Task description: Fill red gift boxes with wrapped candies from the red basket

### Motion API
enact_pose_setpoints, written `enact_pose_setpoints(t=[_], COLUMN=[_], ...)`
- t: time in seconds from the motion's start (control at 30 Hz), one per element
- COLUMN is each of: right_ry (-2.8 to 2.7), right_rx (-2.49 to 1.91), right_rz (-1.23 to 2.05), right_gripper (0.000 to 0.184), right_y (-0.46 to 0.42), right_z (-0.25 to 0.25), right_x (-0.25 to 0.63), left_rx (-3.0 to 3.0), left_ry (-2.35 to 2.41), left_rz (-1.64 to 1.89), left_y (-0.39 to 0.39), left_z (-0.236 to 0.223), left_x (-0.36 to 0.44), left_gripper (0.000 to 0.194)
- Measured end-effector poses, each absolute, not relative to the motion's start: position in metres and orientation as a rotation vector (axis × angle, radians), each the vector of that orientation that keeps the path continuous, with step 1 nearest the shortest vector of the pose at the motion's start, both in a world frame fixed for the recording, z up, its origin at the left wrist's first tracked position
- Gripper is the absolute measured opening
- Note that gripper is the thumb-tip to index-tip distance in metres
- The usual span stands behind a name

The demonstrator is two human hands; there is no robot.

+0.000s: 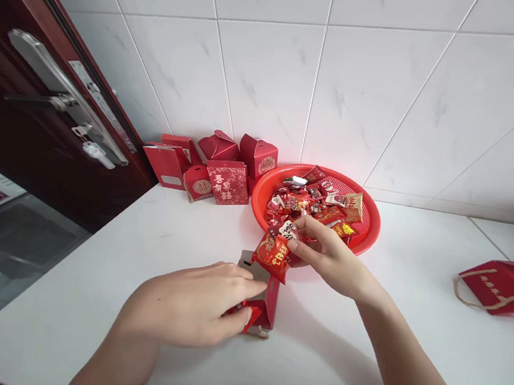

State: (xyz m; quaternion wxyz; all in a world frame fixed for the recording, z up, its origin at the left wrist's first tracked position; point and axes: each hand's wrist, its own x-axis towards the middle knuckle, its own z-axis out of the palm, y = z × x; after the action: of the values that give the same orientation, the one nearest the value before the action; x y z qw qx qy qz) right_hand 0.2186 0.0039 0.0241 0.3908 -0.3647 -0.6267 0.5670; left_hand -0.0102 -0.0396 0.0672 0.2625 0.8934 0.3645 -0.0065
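Note:
My right hand (pixel 325 251) pinches a few wrapped sweets over the front rim of a red plastic basket (pixel 370 234). An orange-red snack packet (pixel 272 255) hangs lowest from it, against a darker wrapper with white print (pixel 288 229). Below stands a small red gift box (pixel 271 303) with its top open and a twine handle (pixel 258 333) on the near side. My left hand (pixel 205 305) is curled at the box's left side, thumb and forefinger at its opening. A bright red wrapper (pixel 253 318) shows beside the thumb; the other fingertips are hidden.
Several red gift boxes and cards (pixel 227 182) stand by the tiled wall, left of the basket. Mixed wrapped sweets (pixel 316 203) fill the basket. Another red box with twine (pixel 498 292) lies at the right. A dark door (pixel 52 105) with a metal handle adjoins the white tabletop (pixel 138 246).

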Motion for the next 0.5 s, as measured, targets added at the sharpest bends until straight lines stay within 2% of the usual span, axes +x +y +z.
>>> enact_pose_setpoints(t=[0.13, 0.27, 0.5], right_ry=[-1.426, -1.365, -1.573], right_rx=[-0.852, -0.829, -0.865], right_rz=[1.519, 1.542, 1.301], right_gripper=[0.039, 0.044, 0.025], right_y=[-0.004, -0.010, -0.011], right_z=[0.020, 0.008, -0.001], right_x=[0.201, 0.181, 0.180], left_rx=[2.404, 2.434, 2.495], left_ry=[0.949, 0.956, 0.981], left_rz=[-0.065, -0.038, 0.018], left_y=[-0.043, -0.046, -0.052], left_z=[0.066, 0.062, 0.057], left_x=[-0.008, -0.009, -0.010], left_gripper=[0.017, 0.022, 0.029])
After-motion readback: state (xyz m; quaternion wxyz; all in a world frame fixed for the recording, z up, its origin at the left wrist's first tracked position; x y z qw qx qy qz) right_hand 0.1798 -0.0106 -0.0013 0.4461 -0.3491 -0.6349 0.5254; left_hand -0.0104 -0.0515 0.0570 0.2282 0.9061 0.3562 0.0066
